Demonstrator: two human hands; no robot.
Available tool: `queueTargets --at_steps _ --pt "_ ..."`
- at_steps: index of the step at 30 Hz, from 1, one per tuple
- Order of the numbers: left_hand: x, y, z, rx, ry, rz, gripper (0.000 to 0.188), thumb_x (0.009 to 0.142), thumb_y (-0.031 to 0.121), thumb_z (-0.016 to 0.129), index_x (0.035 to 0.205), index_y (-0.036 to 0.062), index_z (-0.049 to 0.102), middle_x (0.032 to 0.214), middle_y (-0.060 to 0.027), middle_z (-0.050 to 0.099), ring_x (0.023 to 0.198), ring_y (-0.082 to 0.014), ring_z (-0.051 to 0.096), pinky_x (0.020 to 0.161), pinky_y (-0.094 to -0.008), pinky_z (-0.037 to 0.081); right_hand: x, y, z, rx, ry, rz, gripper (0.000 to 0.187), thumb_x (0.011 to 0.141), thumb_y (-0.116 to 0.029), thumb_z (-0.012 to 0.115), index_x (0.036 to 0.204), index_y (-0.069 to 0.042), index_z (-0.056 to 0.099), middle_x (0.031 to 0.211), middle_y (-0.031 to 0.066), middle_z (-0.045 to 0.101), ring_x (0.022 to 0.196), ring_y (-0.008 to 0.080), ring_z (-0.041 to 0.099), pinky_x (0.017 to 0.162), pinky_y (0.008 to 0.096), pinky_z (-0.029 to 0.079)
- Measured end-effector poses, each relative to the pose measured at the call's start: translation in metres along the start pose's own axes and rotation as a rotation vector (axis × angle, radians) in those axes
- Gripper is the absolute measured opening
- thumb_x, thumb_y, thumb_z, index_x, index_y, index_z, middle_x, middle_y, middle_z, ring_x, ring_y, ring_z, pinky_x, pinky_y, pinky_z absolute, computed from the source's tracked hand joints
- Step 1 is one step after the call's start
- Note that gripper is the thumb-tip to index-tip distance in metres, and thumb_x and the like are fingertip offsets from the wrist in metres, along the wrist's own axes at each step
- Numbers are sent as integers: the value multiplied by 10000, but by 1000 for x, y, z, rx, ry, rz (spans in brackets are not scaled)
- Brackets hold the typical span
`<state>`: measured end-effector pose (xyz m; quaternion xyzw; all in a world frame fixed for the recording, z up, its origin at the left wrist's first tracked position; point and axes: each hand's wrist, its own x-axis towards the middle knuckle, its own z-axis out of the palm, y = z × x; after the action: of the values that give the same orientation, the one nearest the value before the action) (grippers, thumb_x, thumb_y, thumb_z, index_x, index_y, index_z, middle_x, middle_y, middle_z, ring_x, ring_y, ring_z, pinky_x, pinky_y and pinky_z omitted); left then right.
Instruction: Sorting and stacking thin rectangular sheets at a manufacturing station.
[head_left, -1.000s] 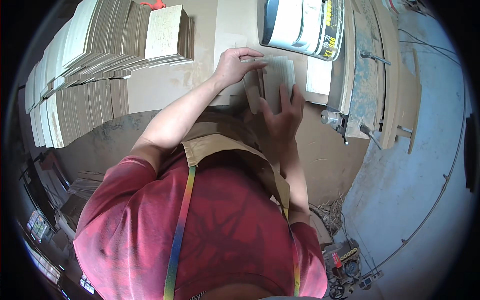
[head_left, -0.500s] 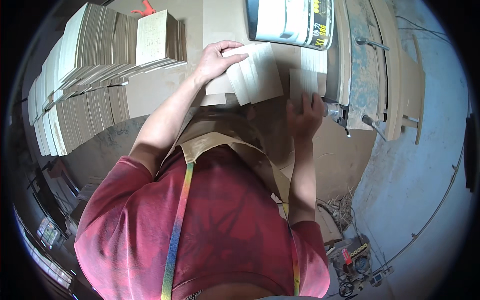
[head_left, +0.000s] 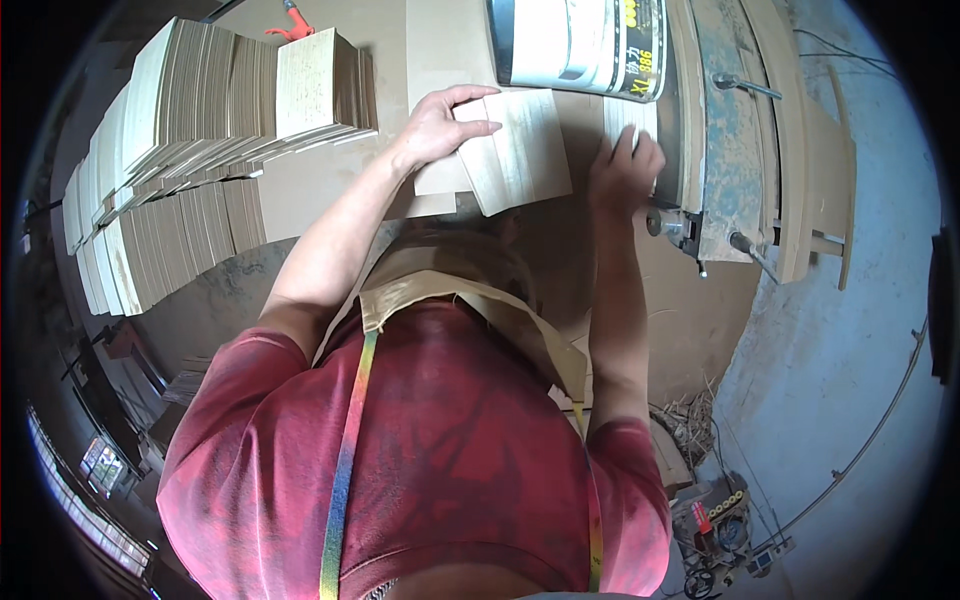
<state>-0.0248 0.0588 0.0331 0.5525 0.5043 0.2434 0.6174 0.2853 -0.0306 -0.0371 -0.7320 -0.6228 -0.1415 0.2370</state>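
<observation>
Across the brown bench [head_left: 320, 190], stacks of pale boards [head_left: 190, 160] fill the left; a white bucket [head_left: 580, 40] stands at the far edge. Nearer, a small pale panel [head_left: 525, 150] lies flat, long axis running away from the person, the left hand [head_left: 440, 125] gripping its left edge. The right hand [head_left: 625, 170], apart, presses flat on another piece [head_left: 630, 115] just right

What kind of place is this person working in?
Most likely a small woodworking shop: stacks of thin wooden panels cover the dusty workbench, shavings litter the floor, and a large bucket stands nearby.
</observation>
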Motion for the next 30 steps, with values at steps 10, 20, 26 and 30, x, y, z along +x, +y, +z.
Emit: queueTargets --at_steps 10,20,26,30 --pt "14 -15 31 97 200 60 446 896 278 977 1282 92 854 1147 -83 834 1013 -188 757 1008 -318 595 -22 -104 -61 356 -191 2 603 880 -348 898 1373 -29 761 1422 278 647 1234 483 635 1052 542 577" --pt "8 -13 19 -75 110 19 494 886 290 982 1297 56 839 1162 -88 831 1036 -192 758 997 -316 603 -43 -104 -86 511 -142 82 575 876 -307 912 1367 -34 789 1463 266 633 1287 447 634 1061 519 575" --pt "7 -26 9 -14 142 68 492 893 277 973 1285 18 824 1152 -90 820 1022 -202 756 969 -337 612 -91 -41 -101 370 -97 229 531 873 -250 929 1348 -53 799 1450 197 682 1259 398 670 1081 498 566" --pt "-4 -28 -40 -66 119 3 471 886 255 958 1268 17 820 1165 -110 810 1064 -235 750 986 -364 611 -99 -23 -115 361 -87 148 541 865 -273 919 1339 -47 790 1430 202 679 1272 411 657 1078 498 568"
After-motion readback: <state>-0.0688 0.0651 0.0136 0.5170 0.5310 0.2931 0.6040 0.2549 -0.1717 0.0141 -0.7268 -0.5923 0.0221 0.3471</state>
